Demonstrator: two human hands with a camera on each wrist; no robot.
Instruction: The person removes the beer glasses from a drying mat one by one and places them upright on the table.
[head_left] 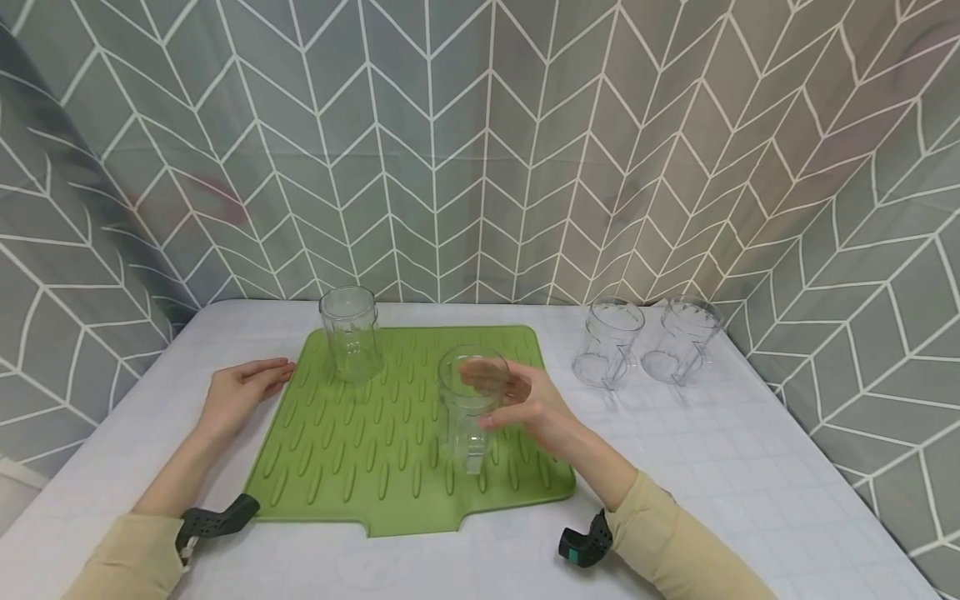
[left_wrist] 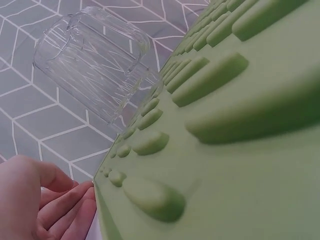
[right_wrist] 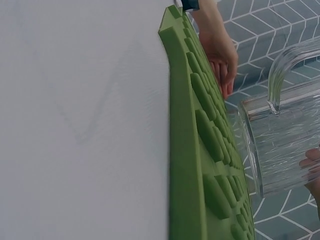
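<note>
My right hand (head_left: 528,404) grips a clear glass mug (head_left: 463,421) from its right side, with the thumb in front and the fingers behind. The mug is upright over the right half of a green ridged drying mat (head_left: 412,518), its handle toward me. In the right wrist view the mug's base (right_wrist: 252,150) is close to the ridges; whether it touches them I cannot tell. At the mat's left edge lies my left hand (head_left: 243,392), fingers loosely bent and fingertips (left_wrist: 86,192) against the edge. A second glass mug (head_left: 352,342) stands on the mat's back left part.
Two more clear glass mugs, one (head_left: 609,346) nearer the mat and another (head_left: 681,342) farther right, stand at the table's back right. A patterned curtain (head_left: 465,167) rises behind the white table (head_left: 675,467) and at both sides.
</note>
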